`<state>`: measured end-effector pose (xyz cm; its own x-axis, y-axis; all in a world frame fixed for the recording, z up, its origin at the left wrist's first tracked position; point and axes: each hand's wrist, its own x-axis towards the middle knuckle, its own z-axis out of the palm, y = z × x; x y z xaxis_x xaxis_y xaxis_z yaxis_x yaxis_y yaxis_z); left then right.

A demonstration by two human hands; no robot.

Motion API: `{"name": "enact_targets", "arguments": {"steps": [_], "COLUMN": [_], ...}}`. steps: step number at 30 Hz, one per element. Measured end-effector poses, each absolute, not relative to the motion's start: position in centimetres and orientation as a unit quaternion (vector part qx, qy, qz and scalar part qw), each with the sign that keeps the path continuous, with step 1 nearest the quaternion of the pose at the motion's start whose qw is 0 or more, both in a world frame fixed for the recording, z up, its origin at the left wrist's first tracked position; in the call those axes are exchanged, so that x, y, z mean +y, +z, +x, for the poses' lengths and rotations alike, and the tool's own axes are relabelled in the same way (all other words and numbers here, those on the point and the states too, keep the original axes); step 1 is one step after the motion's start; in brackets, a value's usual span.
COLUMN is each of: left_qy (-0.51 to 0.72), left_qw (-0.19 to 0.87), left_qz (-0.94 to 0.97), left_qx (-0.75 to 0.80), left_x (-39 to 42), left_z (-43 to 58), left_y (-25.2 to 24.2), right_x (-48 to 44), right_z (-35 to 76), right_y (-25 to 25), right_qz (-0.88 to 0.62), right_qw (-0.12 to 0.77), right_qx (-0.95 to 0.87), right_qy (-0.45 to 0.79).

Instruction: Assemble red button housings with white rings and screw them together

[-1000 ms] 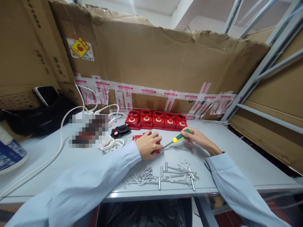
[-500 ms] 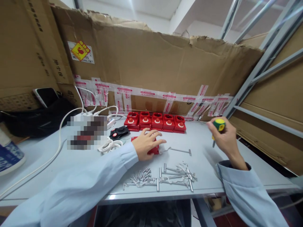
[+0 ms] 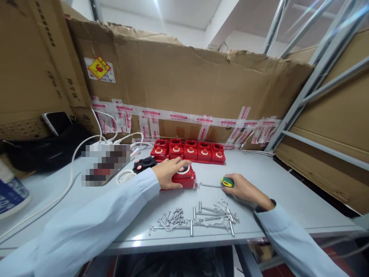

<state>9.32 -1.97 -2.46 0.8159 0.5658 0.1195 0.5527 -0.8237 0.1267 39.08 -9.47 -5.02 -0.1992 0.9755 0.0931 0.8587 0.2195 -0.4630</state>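
My left hand (image 3: 170,173) grips a red box (image 3: 187,181) from its left, thumb at the front and fingers across the top. Part of a white ring (image 3: 183,169) shows on that box. In my right hand (image 3: 245,188) is a screwdriver (image 3: 227,182) with a green and yellow handle, held low over the table. A thin metal rod (image 3: 211,186) runs between the handle and a small hook by the box's right side; whether it is the screwdriver's shaft or a separate rod, I cannot tell. Nearer me lie several metal T-bars (image 3: 213,212) and a heap of screws (image 3: 173,217).
Behind my left hand several red boxes (image 3: 190,152) stand in a row. Left of them are a black part (image 3: 144,164), white rings (image 3: 126,177) and white cables (image 3: 73,161). A cardboard wall (image 3: 187,84) closes the back; a metal rack (image 3: 317,92) rises at right.
My right hand has come down and left with the screwdriver, close to the red box's right side. My left hand has shifted slightly left, and the box now shows its white ring.
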Motion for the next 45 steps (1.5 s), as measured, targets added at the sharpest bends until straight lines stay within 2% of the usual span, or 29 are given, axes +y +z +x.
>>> {"name": "enact_targets", "arguments": {"steps": [7,17,25,32,37,45], "left_qy": [0.122,0.073,0.044,0.084,0.121,0.159], "left_qw": [0.077,0.079,0.076,0.058,0.019,0.039], "left_qz": [0.957,0.970,0.976,0.965,0.953,0.942], "left_qx": [0.251,0.217,0.197,0.240,0.278,0.293], "left_x": [-1.8,-0.9,-0.4,-1.1,-1.9,-2.1], "left_z": [11.0,14.1,15.2,12.3,8.3,4.1], "left_y": [-2.1,-3.0,-2.7,-1.4,-0.6,-1.4], "right_x": [-7.7,-7.8,-7.9,-7.2,-7.5,-9.4], "right_z": [35.4,37.5,35.6,33.9,35.5,43.4], "right_y": [-5.4,-3.9,-3.0,-3.6,-3.3,-3.4], "right_qz": [-0.568,-0.566,-0.499,-0.486,-0.524,-0.629], "right_qw": [0.237,0.334,0.317,0.320,0.299,0.283], "right_qx": [-0.757,-0.696,-0.771,-0.782,-0.770,-0.708], "right_qy": [0.219,0.289,0.237,0.221,0.208,0.151]}}
